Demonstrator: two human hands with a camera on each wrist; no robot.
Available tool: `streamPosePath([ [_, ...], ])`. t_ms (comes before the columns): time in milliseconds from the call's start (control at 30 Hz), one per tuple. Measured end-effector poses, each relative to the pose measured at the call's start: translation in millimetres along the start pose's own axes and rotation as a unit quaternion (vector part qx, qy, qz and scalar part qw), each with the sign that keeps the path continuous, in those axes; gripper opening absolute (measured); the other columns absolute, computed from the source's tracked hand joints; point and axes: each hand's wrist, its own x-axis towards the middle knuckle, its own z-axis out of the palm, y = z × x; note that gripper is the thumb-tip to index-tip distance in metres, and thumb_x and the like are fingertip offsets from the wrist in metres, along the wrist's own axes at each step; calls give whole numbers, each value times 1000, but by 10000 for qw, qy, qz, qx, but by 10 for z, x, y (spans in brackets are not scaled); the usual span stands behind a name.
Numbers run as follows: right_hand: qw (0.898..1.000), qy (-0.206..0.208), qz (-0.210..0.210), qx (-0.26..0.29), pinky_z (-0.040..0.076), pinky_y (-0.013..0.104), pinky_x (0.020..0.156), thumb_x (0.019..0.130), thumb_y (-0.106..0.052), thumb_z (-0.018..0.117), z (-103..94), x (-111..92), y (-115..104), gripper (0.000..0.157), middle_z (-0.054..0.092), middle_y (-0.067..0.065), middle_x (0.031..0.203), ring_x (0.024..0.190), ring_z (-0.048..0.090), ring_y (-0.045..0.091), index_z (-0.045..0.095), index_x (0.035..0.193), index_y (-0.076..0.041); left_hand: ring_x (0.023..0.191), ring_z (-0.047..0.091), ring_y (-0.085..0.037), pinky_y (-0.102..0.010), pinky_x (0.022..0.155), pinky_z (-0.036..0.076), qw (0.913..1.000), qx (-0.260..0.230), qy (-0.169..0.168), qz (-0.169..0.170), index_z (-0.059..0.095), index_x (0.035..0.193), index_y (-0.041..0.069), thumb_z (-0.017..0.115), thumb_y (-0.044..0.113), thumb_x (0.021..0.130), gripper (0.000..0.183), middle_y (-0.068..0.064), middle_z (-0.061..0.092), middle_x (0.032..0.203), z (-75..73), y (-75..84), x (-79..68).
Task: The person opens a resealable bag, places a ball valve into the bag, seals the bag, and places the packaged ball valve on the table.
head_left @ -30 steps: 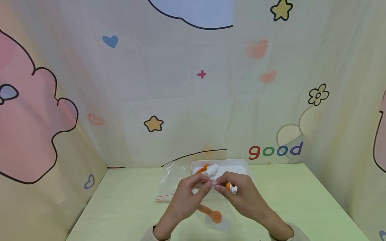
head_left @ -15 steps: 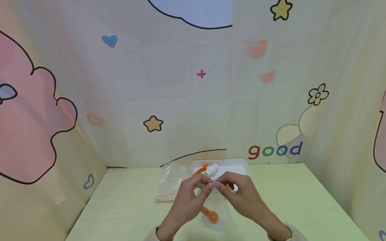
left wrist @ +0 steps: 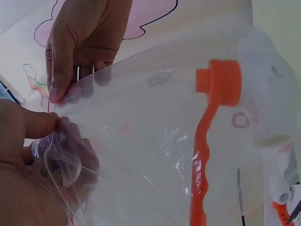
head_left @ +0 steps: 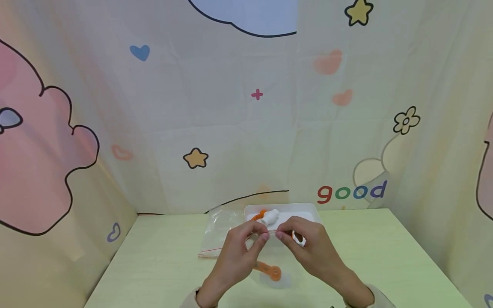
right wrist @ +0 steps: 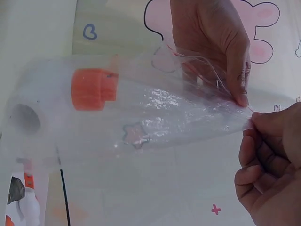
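Note:
A clear zip bag with a red seal line hangs between my two hands, over the table's middle. Inside it are an orange part with a wavy-edged handle and round head, and a white hollow cylinder beside that head. My left hand pinches the bag's top edge between thumb and index finger. Just to its right, my right hand pinches the same edge, a small gap separating the fingertips. In the head view the orange part shows below the hands through the plastic.
Behind the hands stands a white tray with a white piece and other orange and white pieces, partly hidden by the hands. Left of it lies another clear bag with a red line. A printed curtain closes off the back and sides.
My fingertips came together at the bag's edge, and now they are slightly apart, the right hand having shifted right. The bag below swung left, then back right.

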Motion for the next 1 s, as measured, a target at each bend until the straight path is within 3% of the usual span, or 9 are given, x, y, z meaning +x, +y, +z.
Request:
streamPosePath([
  [300,9995,117,-298,-46,39,10,62,83,-1,74,5,1,32,20,62,-11,77,71,52,2,68,88,-19,86,62,-5,-28,81,55,9988,391,-179,252,65,98,13,64,15,95,3,7,67,89,-57,-11,-1],
  [533,9999,-51,-41,-126,44,13,67,84,-2,74,-46,-3,21,20,62,-13,79,73,54,1,68,88,-21,83,61,-2,-27,79,53,9968,685,-413,44,67,94,16,64,16,95,4,10,67,88,-142,-29,-35],
  [833,9998,-110,-108,-92,44,12,67,84,-2,73,-26,-1,31,21,62,-13,79,73,54,0,67,88,-21,82,62,-5,-27,80,54,9979,501,-414,-16,67,95,13,63,19,97,8,5,69,89,-154,-90,-22],
  [1000,9999,-100,-11,-141,46,14,69,84,-3,74,-36,8,28,20,64,-12,79,74,55,0,68,87,-21,83,62,-3,-27,80,54,9974,501,-461,-249,68,96,16,64,23,96,8,9,68,89,-181,-73,-18],
])
